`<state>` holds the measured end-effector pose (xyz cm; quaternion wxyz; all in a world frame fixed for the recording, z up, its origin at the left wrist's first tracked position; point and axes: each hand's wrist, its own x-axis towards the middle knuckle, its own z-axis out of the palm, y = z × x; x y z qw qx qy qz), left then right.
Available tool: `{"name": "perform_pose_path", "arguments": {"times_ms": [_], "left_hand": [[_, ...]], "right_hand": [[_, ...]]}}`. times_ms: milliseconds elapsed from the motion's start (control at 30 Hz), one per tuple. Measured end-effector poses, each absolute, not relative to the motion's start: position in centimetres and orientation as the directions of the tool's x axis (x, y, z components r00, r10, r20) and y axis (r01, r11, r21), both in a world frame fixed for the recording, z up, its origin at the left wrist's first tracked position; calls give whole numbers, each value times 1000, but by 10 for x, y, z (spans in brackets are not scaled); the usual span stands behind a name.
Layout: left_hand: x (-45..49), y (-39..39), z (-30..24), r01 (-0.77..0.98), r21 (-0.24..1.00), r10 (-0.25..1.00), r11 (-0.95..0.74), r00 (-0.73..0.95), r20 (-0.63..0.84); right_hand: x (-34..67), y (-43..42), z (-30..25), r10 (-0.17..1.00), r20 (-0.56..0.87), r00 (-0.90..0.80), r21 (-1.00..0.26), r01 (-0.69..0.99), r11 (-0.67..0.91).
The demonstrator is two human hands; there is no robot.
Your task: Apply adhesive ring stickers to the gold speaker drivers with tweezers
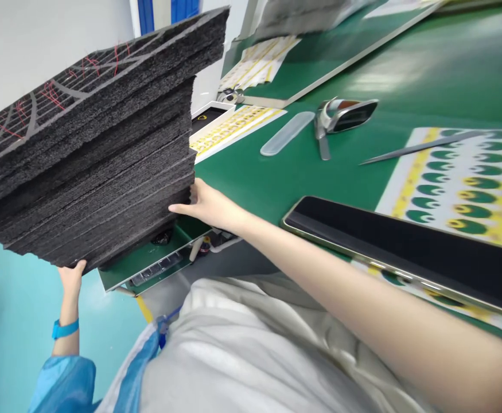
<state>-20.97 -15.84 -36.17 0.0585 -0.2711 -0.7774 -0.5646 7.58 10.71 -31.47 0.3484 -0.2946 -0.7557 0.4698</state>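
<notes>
A thick stack of black foam sheets (104, 155) is held up at the left, tilted, over the corner of the green table. Red threads and grey curved lines show on its top face. My left hand (72, 276) grips the stack's lower edge, thumb against its near side and the other fingers hidden below. At the stack's right side, my right hand (210, 205) is closed on the edge with its thumb along the near face; its fingers are partly hidden behind. A blue band circles my left wrist.
On the green table (341, 178) lie a black smartphone-like slab (405, 252), sticker sheets (461, 183), a thin pointed metal tool (423, 148), a clear oblong plastic piece (287, 133) and a shiny metal object (343, 117). A white box (222, 115) stands near the stack.
</notes>
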Motion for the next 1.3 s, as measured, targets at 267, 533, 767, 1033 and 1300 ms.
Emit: {"name": "perform_pose_path", "arguments": {"times_ms": [267, 533, 767, 1033, 1300], "left_hand": [[-208, -168, -339, 592, 763, 594, 260, -721, 357], [-199, -160, -351, 646, 719, 553, 256, -708, 439], [-204, -160, -355, 644, 701, 507, 305, -733, 452], [-210, -158, -364, 600, 689, 445, 407, -789, 424], [-210, -154, -372, 551, 744, 411, 378, -820, 398]], "right_hand": [[66, 101, -338, 834, 224, -505, -892, 239, 384], [54, 109, -356, 842, 255, -476, -878, 252, 408], [62, 107, -352, 846, 246, -474, -850, 314, 424], [68, 100, -349, 858, 241, -452, -845, 338, 416], [63, 96, -357, 862, 219, -457, -888, 273, 370]]}}
